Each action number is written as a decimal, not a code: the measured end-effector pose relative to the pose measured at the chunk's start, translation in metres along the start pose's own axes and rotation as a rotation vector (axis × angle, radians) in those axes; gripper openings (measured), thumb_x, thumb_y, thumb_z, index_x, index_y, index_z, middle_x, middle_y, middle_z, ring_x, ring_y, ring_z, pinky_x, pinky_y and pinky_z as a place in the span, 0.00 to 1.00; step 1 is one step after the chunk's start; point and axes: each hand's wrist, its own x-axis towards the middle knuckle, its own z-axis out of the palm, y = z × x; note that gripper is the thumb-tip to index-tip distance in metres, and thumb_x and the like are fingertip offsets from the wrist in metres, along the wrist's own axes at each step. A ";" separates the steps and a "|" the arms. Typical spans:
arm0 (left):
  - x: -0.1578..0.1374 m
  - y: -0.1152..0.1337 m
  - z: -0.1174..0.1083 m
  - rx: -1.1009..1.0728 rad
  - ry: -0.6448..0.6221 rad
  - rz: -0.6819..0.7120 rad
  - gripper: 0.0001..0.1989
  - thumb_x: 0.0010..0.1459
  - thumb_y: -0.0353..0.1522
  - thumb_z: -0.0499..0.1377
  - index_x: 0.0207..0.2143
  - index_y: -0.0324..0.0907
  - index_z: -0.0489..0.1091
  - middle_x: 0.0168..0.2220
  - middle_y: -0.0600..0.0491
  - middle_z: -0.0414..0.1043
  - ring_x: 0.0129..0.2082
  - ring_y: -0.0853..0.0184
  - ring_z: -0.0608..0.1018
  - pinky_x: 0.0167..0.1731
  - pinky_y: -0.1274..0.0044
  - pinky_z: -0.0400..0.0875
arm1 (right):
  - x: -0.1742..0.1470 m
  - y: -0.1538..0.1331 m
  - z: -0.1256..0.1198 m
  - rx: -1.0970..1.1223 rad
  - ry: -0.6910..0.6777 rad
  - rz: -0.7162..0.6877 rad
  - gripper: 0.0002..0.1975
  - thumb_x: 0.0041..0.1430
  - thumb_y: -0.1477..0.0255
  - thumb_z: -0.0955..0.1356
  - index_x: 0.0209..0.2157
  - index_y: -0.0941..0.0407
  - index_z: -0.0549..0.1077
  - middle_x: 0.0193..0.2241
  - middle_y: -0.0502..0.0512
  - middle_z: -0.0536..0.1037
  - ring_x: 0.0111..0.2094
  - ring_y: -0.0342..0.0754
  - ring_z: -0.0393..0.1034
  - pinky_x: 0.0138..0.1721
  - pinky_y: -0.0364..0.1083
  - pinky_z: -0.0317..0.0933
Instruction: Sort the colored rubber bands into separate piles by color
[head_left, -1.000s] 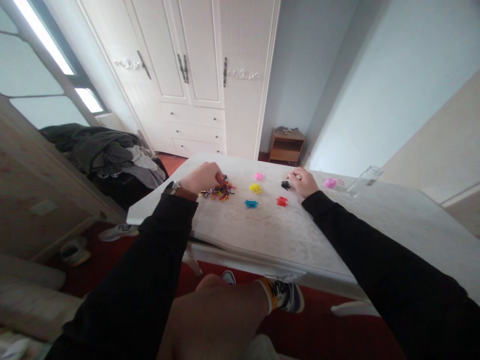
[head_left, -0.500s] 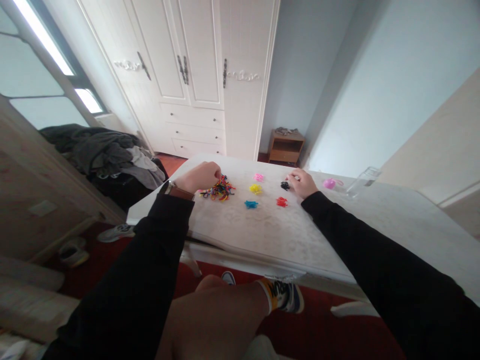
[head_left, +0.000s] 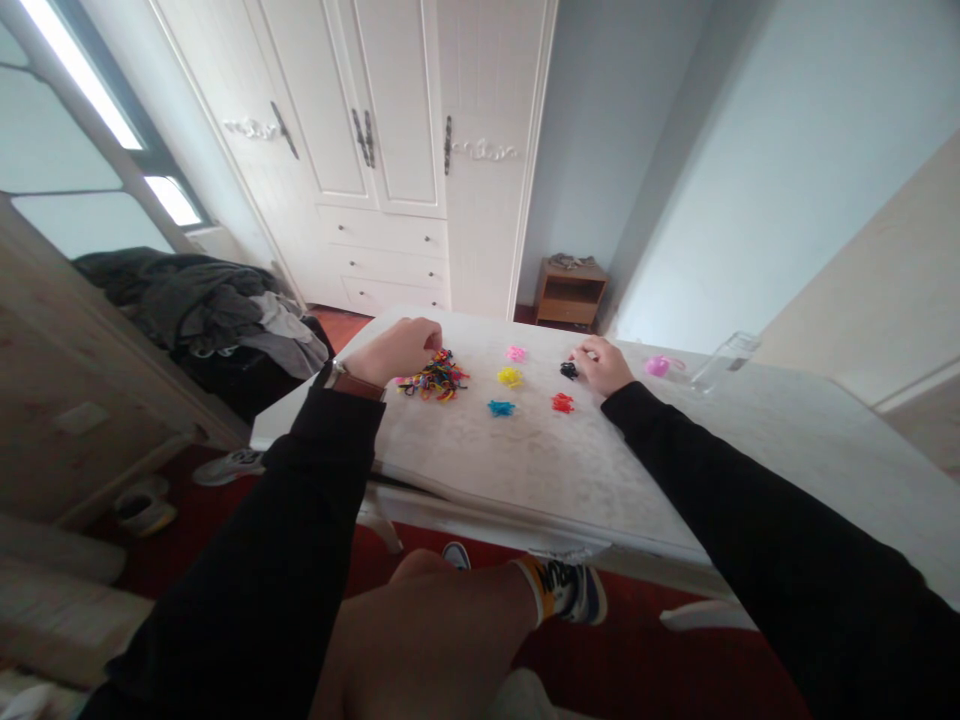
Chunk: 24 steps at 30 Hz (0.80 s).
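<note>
My left hand (head_left: 403, 352) is at the upper left edge of a mixed heap of small colourful bands (head_left: 441, 380), perhaps hair ties. Its fingers are curled together and hide whatever they may hold. My right hand (head_left: 602, 367) rests on the table beside a small black pile (head_left: 569, 370), fingertips pinched against its right side. Between the hands lie a pink pile (head_left: 515, 354), a yellow pile (head_left: 510, 377) and a blue pile (head_left: 501, 408). A red pile (head_left: 562, 403) sits nearer to me, below the black one.
All of this lies on a white table (head_left: 480, 465). Right of my right hand are a pink round object with a loop (head_left: 658, 367) and a clear glass bottle or jar (head_left: 724, 362) lying tilted. A white wardrobe (head_left: 405, 190) and a small wooden cabinet (head_left: 571, 295) stand behind.
The view has shifted very slightly. My left hand has lifted or drawn back a little at the mixed heap; my right hand stays by the black pile.
</note>
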 end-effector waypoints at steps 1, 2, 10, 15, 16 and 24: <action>0.000 0.000 0.000 -0.001 0.000 0.003 0.08 0.53 0.25 0.58 0.32 0.39 0.78 0.31 0.49 0.79 0.29 0.65 0.76 0.33 0.75 0.64 | 0.000 0.000 0.000 -0.001 0.000 -0.003 0.11 0.61 0.67 0.65 0.26 0.52 0.75 0.32 0.57 0.80 0.41 0.55 0.72 0.41 0.51 0.65; 0.000 0.000 -0.001 -0.005 0.004 0.007 0.08 0.54 0.25 0.58 0.33 0.39 0.78 0.31 0.49 0.80 0.30 0.65 0.76 0.33 0.75 0.64 | 0.000 0.001 0.001 -0.002 0.001 -0.005 0.11 0.61 0.67 0.65 0.26 0.52 0.75 0.32 0.58 0.80 0.41 0.55 0.72 0.41 0.51 0.65; -0.002 0.022 -0.012 -0.273 -0.067 0.052 0.06 0.53 0.27 0.62 0.32 0.38 0.80 0.29 0.51 0.81 0.28 0.67 0.78 0.29 0.77 0.67 | 0.000 -0.004 0.001 -0.001 0.034 -0.046 0.10 0.61 0.69 0.66 0.26 0.52 0.74 0.31 0.58 0.77 0.39 0.56 0.71 0.39 0.52 0.65; 0.000 0.035 -0.009 -0.551 -0.123 0.131 0.04 0.51 0.27 0.64 0.30 0.38 0.81 0.25 0.52 0.80 0.26 0.69 0.78 0.27 0.79 0.67 | -0.001 -0.033 -0.006 -0.091 0.069 -0.307 0.08 0.64 0.70 0.67 0.29 0.52 0.74 0.33 0.58 0.77 0.40 0.57 0.69 0.45 0.56 0.65; 0.001 0.038 -0.007 -0.607 -0.133 0.151 0.04 0.51 0.26 0.65 0.30 0.38 0.81 0.25 0.52 0.80 0.26 0.69 0.78 0.28 0.79 0.68 | -0.003 -0.042 -0.007 -0.114 0.058 -0.378 0.08 0.65 0.70 0.67 0.31 0.53 0.74 0.33 0.58 0.77 0.41 0.57 0.69 0.47 0.57 0.65; 0.003 0.061 0.001 -0.895 -0.234 0.334 0.03 0.49 0.24 0.69 0.29 0.38 0.81 0.27 0.54 0.82 0.26 0.72 0.78 0.29 0.80 0.70 | -0.025 -0.106 0.002 -0.148 -0.066 -0.635 0.09 0.71 0.65 0.68 0.40 0.53 0.80 0.38 0.58 0.83 0.43 0.56 0.73 0.47 0.55 0.64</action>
